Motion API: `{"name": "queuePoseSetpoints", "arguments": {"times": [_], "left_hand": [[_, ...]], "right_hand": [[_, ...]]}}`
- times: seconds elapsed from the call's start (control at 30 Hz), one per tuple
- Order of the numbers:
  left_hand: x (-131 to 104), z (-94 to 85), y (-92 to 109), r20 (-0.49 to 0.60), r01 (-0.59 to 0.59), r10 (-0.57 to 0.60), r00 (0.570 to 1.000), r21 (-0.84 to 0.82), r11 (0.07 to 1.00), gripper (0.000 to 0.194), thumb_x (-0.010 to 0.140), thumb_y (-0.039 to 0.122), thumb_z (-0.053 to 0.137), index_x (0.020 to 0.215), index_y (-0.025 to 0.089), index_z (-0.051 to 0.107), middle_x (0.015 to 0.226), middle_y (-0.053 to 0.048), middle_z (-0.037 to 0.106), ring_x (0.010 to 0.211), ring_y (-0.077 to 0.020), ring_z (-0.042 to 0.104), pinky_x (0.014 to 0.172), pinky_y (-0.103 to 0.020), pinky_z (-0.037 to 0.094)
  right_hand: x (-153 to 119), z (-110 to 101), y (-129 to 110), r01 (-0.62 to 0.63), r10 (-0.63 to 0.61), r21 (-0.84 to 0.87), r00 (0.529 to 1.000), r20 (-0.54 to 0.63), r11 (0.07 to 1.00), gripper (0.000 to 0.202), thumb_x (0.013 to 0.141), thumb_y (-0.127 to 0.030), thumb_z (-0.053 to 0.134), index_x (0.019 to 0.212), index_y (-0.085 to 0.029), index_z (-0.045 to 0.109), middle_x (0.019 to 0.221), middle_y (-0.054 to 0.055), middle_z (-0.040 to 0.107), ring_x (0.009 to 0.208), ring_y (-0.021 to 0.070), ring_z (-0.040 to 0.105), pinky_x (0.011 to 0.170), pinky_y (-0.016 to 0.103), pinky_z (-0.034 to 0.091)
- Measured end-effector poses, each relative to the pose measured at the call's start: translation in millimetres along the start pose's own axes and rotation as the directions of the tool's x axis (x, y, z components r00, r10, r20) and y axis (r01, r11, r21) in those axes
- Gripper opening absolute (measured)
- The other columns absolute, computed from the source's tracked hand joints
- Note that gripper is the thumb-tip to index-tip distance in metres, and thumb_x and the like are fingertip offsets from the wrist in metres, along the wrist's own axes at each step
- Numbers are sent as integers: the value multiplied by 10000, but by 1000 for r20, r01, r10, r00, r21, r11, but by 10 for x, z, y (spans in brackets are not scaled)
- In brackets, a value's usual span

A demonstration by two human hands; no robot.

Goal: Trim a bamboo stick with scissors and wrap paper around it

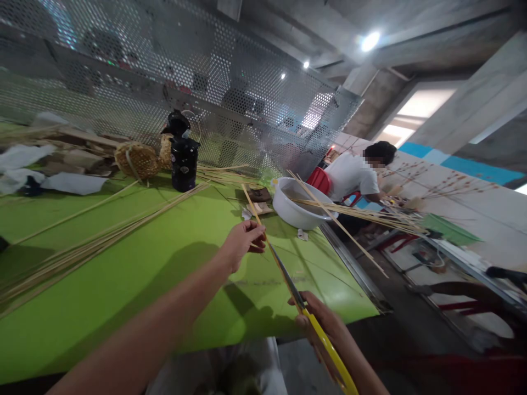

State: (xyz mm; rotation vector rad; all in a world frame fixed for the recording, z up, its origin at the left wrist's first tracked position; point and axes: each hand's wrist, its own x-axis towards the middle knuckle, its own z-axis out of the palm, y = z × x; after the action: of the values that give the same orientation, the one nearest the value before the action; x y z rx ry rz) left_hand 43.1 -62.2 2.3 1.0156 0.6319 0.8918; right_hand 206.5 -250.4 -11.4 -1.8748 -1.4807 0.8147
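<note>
A thin bamboo strip (252, 204) is pinched between the thumb and fingers of my left hand (246, 241), above the green tabletop (164, 285). My right hand (325, 323) is wrapped round the yellow handle of a pair of scissors (329, 344) near the front edge. The dark blades point up and left toward my left hand, lying along the strip. Whether the blades touch or are parted is too small to tell. The lower end of the strip is hard to make out beside the blades.
Long bamboo strips (107, 241) lie at the left. A white basin (304, 215) with strips across it stands at the right edge. Behind are a black bottle (184, 164), a woven basket (136, 160) and a perforated screen (214, 71). A person (349, 174) sits beyond the basin.
</note>
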Motion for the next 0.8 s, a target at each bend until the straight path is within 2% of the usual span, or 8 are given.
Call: {"name": "queuePoseSetpoints", "arguments": {"times": [0.13, 0.33, 0.57, 0.67, 0.8], "left_hand": [[26, -16, -35, 0, -33, 33, 999, -9, 999, 179, 785, 270, 683, 758, 146, 557, 675, -10, 606, 569, -102, 586, 633, -290, 561], [-5, 24, -56, 28, -29, 29, 999, -4, 1000, 167, 788, 260, 676, 754, 142, 564, 690, -18, 620, 578, -108, 599, 646, -296, 559], [0, 29, -68, 20, -14, 15, 1000, -27, 1000, 142, 802, 230, 658, 749, 141, 560, 681, -17, 626, 568, -106, 600, 649, -295, 555], [-2, 34, -81, 24, -11, 12, 1000, -26, 1000, 135, 806, 225, 653, 753, 137, 566, 685, -20, 629, 573, -107, 603, 654, -296, 556], [-15, 46, -82, 21, -3, 4, 1000, -31, 1000, 134, 804, 225, 655, 758, 136, 567, 685, -21, 629, 575, -107, 600, 649, -295, 556]], "right_hand": [[-33, -4, -23, 37, -36, -8, 999, 12, 999, 562, 799, -692, 467, 1063, -204, 559, 533, -64, 380, 454, 117, 397, 434, 224, 290], [-15, 28, -23, 32, -32, -13, 999, -19, 999, 549, 796, -694, 469, 1054, -215, 545, 543, -68, 366, 437, 105, 355, 423, 221, 274], [10, 75, 17, 13, -12, 15, 999, -51, 1000, 537, 798, -703, 455, 997, -213, 553, 576, -54, 393, 458, 105, 376, 419, 215, 270], [6, 74, 7, 18, -17, 30, 999, -43, 999, 540, 795, -696, 471, 1008, -207, 555, 536, -66, 365, 423, 96, 345, 395, 210, 243], [-6, 67, -27, 40, -39, 21, 999, -35, 999, 537, 806, -692, 458, 1022, -208, 547, 544, -66, 369, 411, 91, 352, 389, 205, 265]]}}
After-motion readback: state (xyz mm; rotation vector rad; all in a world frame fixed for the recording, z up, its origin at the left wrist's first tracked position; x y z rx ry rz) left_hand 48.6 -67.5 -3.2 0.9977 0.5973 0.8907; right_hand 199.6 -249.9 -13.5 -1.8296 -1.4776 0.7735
